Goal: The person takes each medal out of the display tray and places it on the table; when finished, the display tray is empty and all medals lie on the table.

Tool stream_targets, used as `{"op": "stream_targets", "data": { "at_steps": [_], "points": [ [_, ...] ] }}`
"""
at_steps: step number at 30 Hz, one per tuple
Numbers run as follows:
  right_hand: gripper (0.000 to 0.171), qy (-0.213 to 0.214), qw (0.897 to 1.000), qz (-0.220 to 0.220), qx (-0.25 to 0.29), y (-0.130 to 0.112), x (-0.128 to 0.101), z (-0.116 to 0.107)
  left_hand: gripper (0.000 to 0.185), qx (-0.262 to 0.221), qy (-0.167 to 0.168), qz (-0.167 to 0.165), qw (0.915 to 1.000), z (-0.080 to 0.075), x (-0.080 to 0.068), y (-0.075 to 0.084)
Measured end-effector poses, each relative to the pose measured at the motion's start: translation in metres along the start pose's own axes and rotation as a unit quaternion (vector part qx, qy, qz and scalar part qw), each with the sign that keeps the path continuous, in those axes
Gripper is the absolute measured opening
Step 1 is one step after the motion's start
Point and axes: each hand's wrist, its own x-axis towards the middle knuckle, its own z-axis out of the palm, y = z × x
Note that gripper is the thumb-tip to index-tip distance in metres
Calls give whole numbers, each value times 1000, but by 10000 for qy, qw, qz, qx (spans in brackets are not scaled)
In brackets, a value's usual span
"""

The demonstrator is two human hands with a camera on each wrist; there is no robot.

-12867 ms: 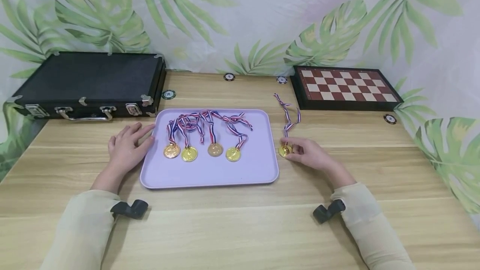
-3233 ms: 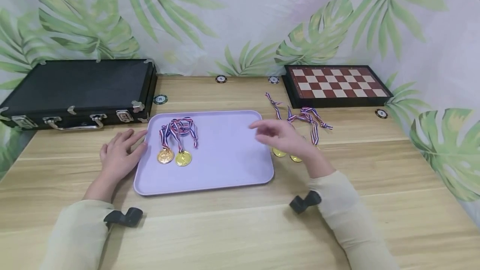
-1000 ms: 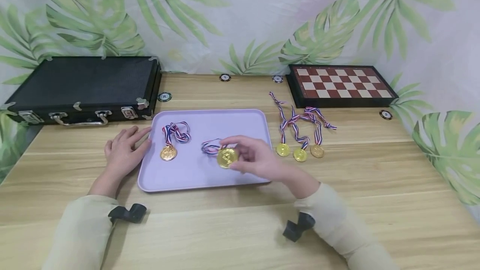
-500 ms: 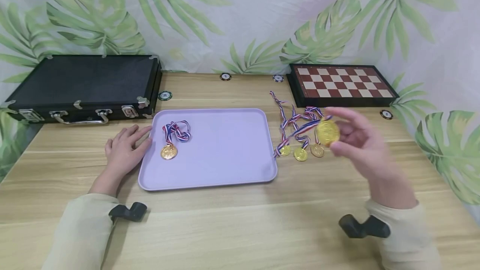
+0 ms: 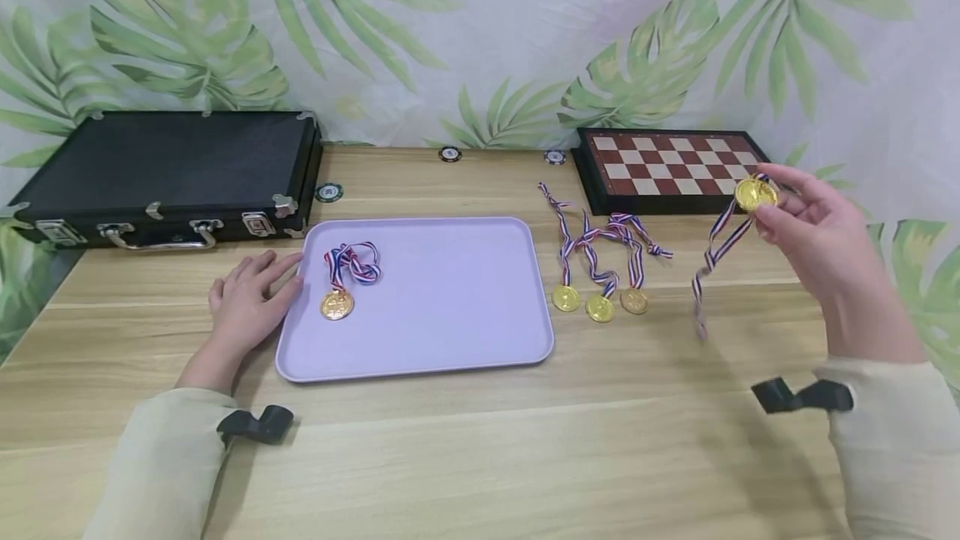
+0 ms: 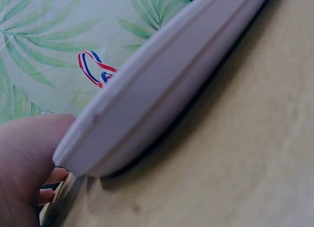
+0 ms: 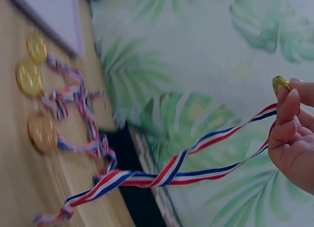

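My right hand [image 5: 825,232] pinches a gold medal [image 5: 753,194] between thumb and fingers, up over the right side of the table. Its striped ribbon dangles down from the hand, as the right wrist view also shows. Left of it on the table lie two gold medals, one [image 5: 566,298] beside the tray and another [image 5: 600,308], then a bronze-toned medal [image 5: 633,301], ribbons stretched away and overlapping. On the lilac tray [image 5: 435,361] one copper-coloured medal [image 5: 337,304] lies with its ribbon bunched. My left hand [image 5: 251,298] rests at the tray's left edge, fingers relaxed.
A black briefcase [image 5: 172,165] stands at the back left. A checkered game board [image 5: 678,169] in a black case lies at the back right, close behind the ribbons. Several poker chips, one green-edged chip [image 5: 328,192] among them, are along the back.
Medals have gone from the tray to the table on its right. Over the last second my right hand has carried a gold medal off the tray, rightward and up. My left hand has stayed put.
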Motion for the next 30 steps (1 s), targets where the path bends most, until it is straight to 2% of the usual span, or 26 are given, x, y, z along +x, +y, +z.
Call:
{"op": "stream_targets", "data": {
  "at_steps": [3, 5, 8, 10, 12, 14, 15, 20, 25, 30],
  "points": [
    [45, 160, 9993, 196, 285, 6, 22, -14, 47, 18, -14, -28, 10000, 0, 0, 0],
    [44, 207, 9994, 199, 203, 12, 32, -20, 47, 23, -19, -44, 10000, 0, -1, 0],
    [45, 305, 9949, 577, -770, 29, 37, -25, 47, 23, -19, -58, 10000, 0, -1, 0],
    [47, 174, 9797, 979, -1740, 46, 34, -28, 47, 18, -15, -52, 10000, 0, -1, 0],
    [49, -91, 9558, 1356, -2608, 65, 29, -32, 47, 21, -12, -46, 10000, 0, 0, 0],
    [48, -393, 9447, 1486, -2897, 85, 24, -37, 47, 18, -12, -39, 10000, 0, 0, 0],
    [47, -504, 9411, 1525, -2975, 92, 21, -39, 47, 18, -15, -39, 10000, 0, 0, 0],
    [47, -816, 9447, 1582, -2755, 118, 10, -46, 46, 7, 1, -40, 10000, -1, 0, 1],
    [51, -1110, 9261, 1599, -3232, 123, 0, -50, 46, 1, 8, -7, 10000, -2, 0, 1],
    [48, -1420, 9140, 1365, -3546, 128, -4, -54, 46, 15, 13, 8, 10000, -1, 0, 2]
  ]
}}
